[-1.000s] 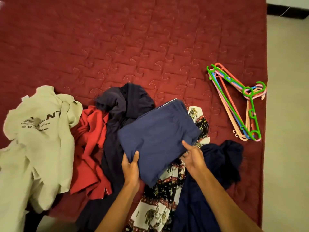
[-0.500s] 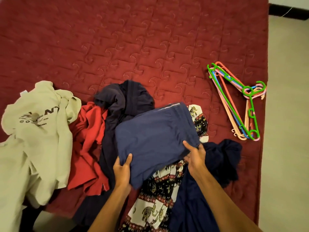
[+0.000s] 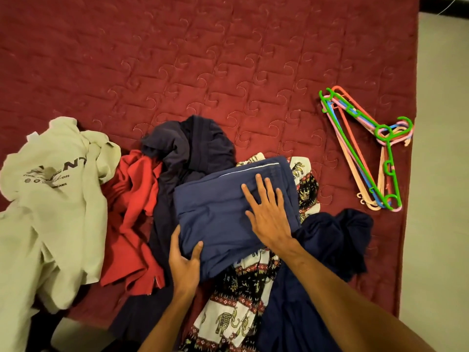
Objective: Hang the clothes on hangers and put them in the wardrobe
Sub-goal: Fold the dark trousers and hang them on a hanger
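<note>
Pressing the folded blue garment (image 3: 218, 209), right hand (image 3: 267, 214) fingers lie spread; left hand (image 3: 184, 265) fingers pinch its corner.

Location type: home, bedroom.
Main surface: bed covered by a maroon quilted bedspread (image 3: 228, 59) with a stitched swirl pattern.
Contents: loose garments (image 3: 55, 199) heaped along the near edge; a folded blue garment (image 3: 215, 207) lies on top of the heap.
Accessories: bundle of coloured plastic hangers (image 3: 361, 158) lying on the bedspread near its right edge.
Surroundings: pale floor (image 3: 441, 174) beside the bed; dark skirting (image 3: 444, 3) at far right.
</note>
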